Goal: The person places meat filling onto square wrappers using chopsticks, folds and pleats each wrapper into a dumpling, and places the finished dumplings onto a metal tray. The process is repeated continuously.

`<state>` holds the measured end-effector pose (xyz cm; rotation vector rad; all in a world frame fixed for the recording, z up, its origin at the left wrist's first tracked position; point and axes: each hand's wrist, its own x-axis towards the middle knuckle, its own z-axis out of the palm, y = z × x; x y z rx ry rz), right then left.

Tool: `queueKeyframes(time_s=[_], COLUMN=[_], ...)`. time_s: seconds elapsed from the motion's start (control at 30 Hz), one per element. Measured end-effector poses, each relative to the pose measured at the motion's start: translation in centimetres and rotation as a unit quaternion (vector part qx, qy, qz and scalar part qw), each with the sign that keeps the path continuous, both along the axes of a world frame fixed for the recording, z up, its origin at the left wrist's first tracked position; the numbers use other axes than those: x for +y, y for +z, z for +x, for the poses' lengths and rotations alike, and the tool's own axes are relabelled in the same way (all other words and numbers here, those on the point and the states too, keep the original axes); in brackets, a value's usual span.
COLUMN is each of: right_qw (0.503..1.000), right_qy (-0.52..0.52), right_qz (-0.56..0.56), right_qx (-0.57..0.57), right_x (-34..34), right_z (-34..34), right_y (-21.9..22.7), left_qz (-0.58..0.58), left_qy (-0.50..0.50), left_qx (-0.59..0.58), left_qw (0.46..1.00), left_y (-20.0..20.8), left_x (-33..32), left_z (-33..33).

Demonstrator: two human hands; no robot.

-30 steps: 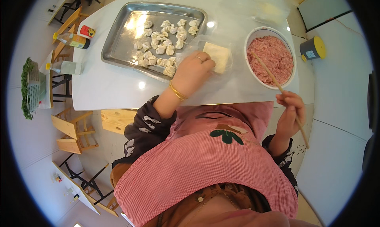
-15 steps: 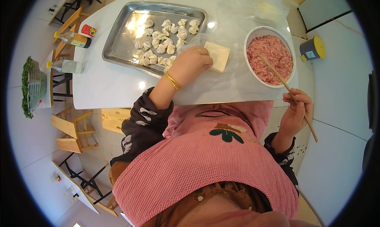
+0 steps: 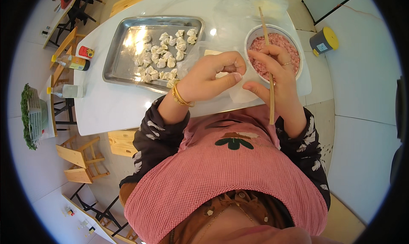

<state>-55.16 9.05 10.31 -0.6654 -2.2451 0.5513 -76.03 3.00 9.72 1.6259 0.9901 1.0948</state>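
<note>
My left hand (image 3: 215, 76) is curled above the table's near edge, its thumb toward the fingertips. A pale sliver of a dough wrapper (image 3: 221, 74) shows inside it; the rest is hidden. Close on its right, my right hand (image 3: 277, 69) grips a long thin wooden stick (image 3: 271, 103) against the palm, standing nearly lengthwise, with the fingers and thumb reaching toward the left hand. Behind that hand is a white bowl (image 3: 246, 44) of pink minced meat (image 3: 279, 41). The square wrapper stack (image 3: 211, 52) lies partly covered behind my left hand.
A metal tray (image 3: 123, 76) with several folded dumplings (image 3: 161, 61) occupies the table's middle-left. Bottles (image 3: 70, 90) and a red-labelled can (image 3: 86, 52) stand on the left. Clear plastic (image 3: 238, 7) lies at the back. A yellow-topped bin (image 3: 324, 40) is on the floor at right.
My left hand has lifted off the wrapper stack and come nearer. My right hand has moved left and up beside it, bringing the stick out of the meat and swinging it upright.
</note>
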Motion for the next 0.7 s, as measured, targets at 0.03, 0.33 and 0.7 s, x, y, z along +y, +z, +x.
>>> queueKeyframes(time_s=[0.03, 0.33, 0.7], right_qw=[1.000, 0.997, 0.992], right_qy=[0.003, -0.034, 0.113], right_qz=[-0.017, -0.022, 0.010], right_qx=[-0.005, 0.060, -0.064], right_x=[0.0, 0.3, -1.9], right_z=[0.2, 1.0, 2.6], right_y=[0.1, 0.2, -2.5], left_qz=[0.004, 0.150, -0.313], left_qy=[-0.004, 0.256, -0.034], left_qx=[-0.018, -0.068, -0.700], left_qw=[1.000, 0.953, 0.641], left_y=[0.1, -3.7, -6.8], left_x=[0.0, -1.2, -2.5], left_z=[0.2, 4.8, 8.5])
